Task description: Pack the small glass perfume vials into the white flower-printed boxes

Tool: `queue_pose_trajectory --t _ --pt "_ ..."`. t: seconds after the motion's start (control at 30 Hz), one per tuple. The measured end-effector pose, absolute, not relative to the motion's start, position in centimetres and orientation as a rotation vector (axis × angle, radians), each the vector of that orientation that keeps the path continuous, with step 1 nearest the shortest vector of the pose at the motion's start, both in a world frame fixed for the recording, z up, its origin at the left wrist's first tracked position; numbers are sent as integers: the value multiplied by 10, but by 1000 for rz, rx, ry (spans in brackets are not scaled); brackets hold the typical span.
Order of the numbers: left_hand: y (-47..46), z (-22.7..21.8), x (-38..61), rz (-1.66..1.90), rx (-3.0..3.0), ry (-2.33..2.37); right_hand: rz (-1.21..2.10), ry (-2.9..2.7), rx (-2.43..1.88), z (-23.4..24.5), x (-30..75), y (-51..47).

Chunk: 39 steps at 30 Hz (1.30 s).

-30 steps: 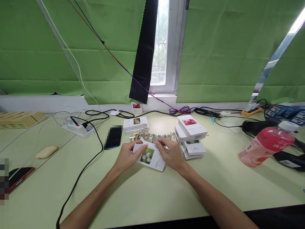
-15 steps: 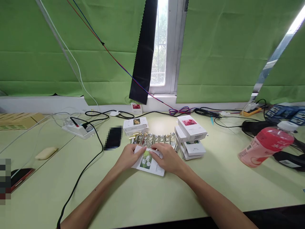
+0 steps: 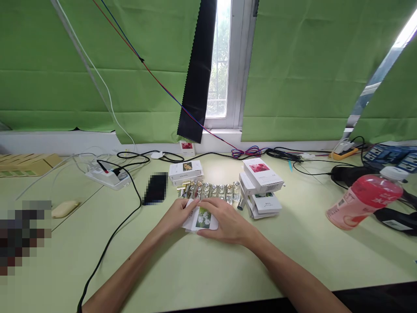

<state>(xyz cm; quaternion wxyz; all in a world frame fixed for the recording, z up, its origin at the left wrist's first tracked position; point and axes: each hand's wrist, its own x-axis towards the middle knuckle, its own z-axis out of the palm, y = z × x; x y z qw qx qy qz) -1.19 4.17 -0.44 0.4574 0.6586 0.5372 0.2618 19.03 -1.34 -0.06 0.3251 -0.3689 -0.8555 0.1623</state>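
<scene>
Both hands hold one small white box with a white-flower picture point(image 3: 203, 218) just above the pale green table point(image 3: 202, 269). My left hand point(image 3: 177, 216) pinches its left end. My right hand point(image 3: 226, 221) wraps over its right side and top, hiding part of it. Just beyond the box stands a row of several small glass bottles point(image 3: 211, 191). A stack of similar white boxes point(image 3: 260, 187) sits to the right of the bottles, and one more box point(image 3: 185, 170) lies behind them.
A dark phone point(image 3: 155, 188) lies left of the bottles, with a power strip point(image 3: 107, 175) and black cables point(image 3: 110, 237) farther left. A pink-red drink bottle point(image 3: 361, 198) lies tilted at the right among dark devices. Green curtains and a window back the table.
The flower box has come down toward the table and turned more upright in my hands. My right hand has slid over its top and right side, covering more of it.
</scene>
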Motion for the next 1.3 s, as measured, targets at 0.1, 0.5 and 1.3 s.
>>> queue_pose_trajectory --t 0.1,0.5,1.3 --pt "41 -4 -11 615 1602 1289 406 -2262 -967 -3 190 -13" --pt "33 3 -8 451 1624 1243 420 -2269 -965 -4 189 -12" --pt "34 10 -9 822 1991 1554 380 -2223 -933 -6 186 -12"
